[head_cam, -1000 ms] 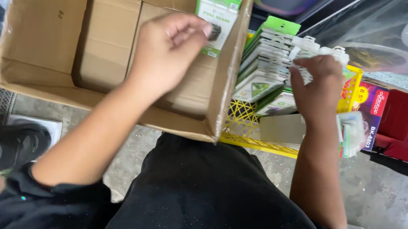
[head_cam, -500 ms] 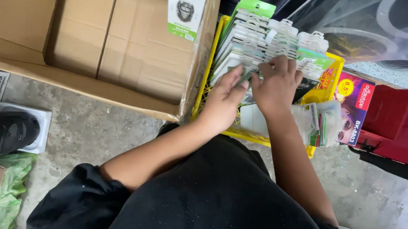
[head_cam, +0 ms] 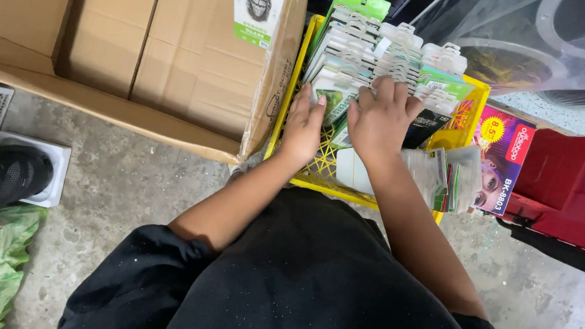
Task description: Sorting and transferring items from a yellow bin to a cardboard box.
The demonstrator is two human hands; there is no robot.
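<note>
Both your hands are inside the yellow basket, to the right of the cardboard box. Your left hand lies flat and loose against the row of green and white packets. Your right hand presses its fingers on the packets; I cannot tell if it grips one.

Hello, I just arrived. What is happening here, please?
A person in black clothing is bent over a yellow plastic basket on the concrete floor. Both hands are inside it, among a row of flat white-and-green hanging packets that stand on edge. The left hand rests at the left side of the row and the right hand presses on the packets in the middle. Beside the basket stands an open cardboard box, with one similar packet leaning at its edge.
</note>
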